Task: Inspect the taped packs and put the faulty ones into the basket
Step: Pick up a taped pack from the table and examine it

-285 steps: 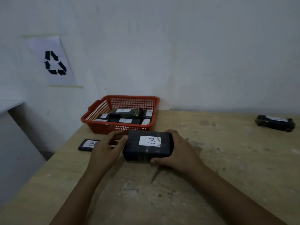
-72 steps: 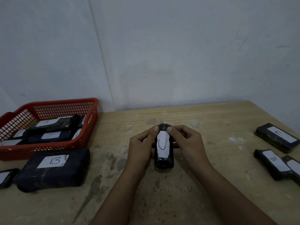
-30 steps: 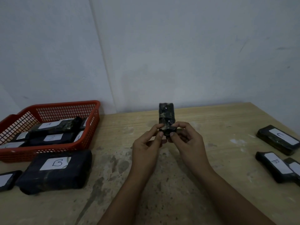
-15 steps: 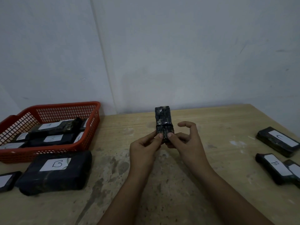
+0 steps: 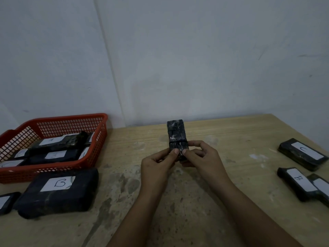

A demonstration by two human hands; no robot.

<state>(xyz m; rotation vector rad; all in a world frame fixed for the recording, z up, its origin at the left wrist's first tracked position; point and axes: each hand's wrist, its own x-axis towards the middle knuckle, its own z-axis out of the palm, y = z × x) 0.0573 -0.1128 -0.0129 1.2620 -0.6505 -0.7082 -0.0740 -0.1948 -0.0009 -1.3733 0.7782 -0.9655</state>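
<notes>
A small black taped pack (image 5: 176, 133) stands upright above the middle of the wooden table (image 5: 222, 139), its plain shiny back toward me. My left hand (image 5: 158, 166) and my right hand (image 5: 201, 157) pinch its lower end from either side, thumbs meeting on the tape. The red mesh basket (image 5: 74, 120) sits at the far left and holds several labelled black packs (image 5: 57, 142).
A large black pack labelled B (image 5: 57, 191) lies in front of the basket, with a smaller pack (image 5: 6, 202) at the left edge. At the right lie a pack labelled C (image 5: 302, 154), one labelled B (image 5: 297, 182) and another (image 5: 320, 186). A white wall stands close behind.
The pack, held flat with its white label up 2.4 s ago, has been turned upright with its back toward me. In the last half second my right fingers closed back onto it.
</notes>
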